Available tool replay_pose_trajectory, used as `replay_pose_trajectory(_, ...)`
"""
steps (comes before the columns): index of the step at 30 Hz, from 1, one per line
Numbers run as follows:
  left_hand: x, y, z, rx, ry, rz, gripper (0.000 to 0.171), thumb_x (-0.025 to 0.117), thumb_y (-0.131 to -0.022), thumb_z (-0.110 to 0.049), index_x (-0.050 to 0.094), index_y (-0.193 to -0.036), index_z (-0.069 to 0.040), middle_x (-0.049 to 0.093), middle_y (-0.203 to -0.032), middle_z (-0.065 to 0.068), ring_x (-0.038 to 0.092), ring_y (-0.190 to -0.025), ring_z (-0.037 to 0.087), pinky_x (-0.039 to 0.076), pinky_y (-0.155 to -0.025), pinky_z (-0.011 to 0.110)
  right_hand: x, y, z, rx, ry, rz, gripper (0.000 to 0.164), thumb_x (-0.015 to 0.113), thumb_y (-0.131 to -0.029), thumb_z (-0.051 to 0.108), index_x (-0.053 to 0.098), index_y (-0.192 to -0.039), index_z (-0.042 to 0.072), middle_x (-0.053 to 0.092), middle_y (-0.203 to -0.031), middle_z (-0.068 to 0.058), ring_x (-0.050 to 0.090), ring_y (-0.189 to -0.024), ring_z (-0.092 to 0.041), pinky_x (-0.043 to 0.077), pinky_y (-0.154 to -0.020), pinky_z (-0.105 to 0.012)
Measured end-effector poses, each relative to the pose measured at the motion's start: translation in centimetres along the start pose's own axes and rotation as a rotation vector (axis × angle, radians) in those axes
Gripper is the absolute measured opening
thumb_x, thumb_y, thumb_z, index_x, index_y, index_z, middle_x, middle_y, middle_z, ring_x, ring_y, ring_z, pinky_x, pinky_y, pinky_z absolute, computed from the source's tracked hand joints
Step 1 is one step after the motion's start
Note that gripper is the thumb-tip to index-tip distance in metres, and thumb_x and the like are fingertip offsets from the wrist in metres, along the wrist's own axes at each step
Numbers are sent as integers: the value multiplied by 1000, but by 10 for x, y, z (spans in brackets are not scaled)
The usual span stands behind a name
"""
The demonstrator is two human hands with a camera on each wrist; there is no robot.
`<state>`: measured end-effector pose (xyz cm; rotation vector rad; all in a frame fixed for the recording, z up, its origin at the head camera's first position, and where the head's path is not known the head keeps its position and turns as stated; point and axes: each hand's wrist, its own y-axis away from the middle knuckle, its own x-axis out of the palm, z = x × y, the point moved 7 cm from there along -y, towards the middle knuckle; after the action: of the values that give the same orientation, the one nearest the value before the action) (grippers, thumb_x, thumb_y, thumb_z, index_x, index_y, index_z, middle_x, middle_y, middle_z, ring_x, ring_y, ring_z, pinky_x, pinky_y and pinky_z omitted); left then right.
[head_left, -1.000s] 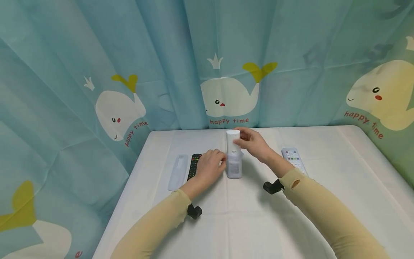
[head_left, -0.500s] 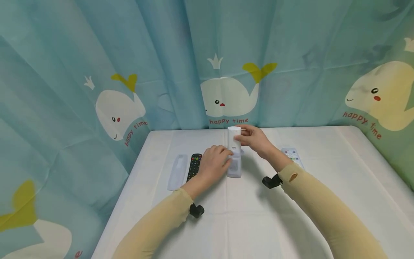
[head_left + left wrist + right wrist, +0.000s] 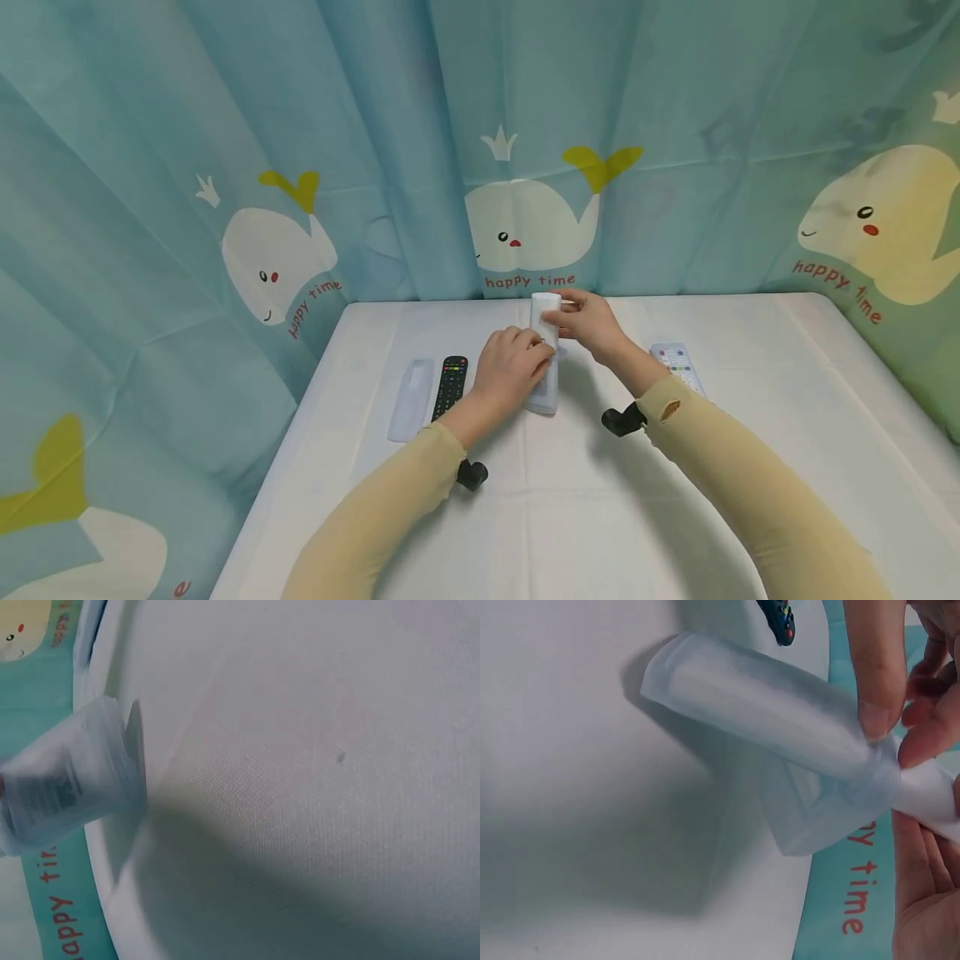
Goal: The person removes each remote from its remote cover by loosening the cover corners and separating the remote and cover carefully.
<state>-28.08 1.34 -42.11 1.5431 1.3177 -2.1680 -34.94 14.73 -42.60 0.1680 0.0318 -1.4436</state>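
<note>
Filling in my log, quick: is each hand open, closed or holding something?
Left hand: pinching the clear cover.
Right hand: holding the white remote.

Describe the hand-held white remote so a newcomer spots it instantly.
Toward the far edge of the white table, by the whale-print curtain, find the left hand and right hand. They hold the white remote, its lower part in a translucent sleeve. Unlike the black remote to its left and pale remote to its right, it's hand-held, with no buttons showing in head view.
</note>
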Motion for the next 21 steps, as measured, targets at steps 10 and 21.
replay_pose_trajectory(10,2,-3,-5,65,-56,-69,10,70,-98,-24,79,-102,-20,69,-100,-4,61,-89,17,50,-77,34,2,2,4,19,41,-29,62,72,-97,12,45,-152,3,59,-137,-24,63,-118,-34,59,-84,-35)
replay_pose_trajectory(21,12,2,-12,31,-63,8,11,68,-101,-28,75,-101,-20,64,-96,-4,57,-84,17,44,-68,31,2,4,6,7,54,-26,59,71,-97,9,48,-151,2,60,-135,-25,63,-118,-35,58,-89,-41)
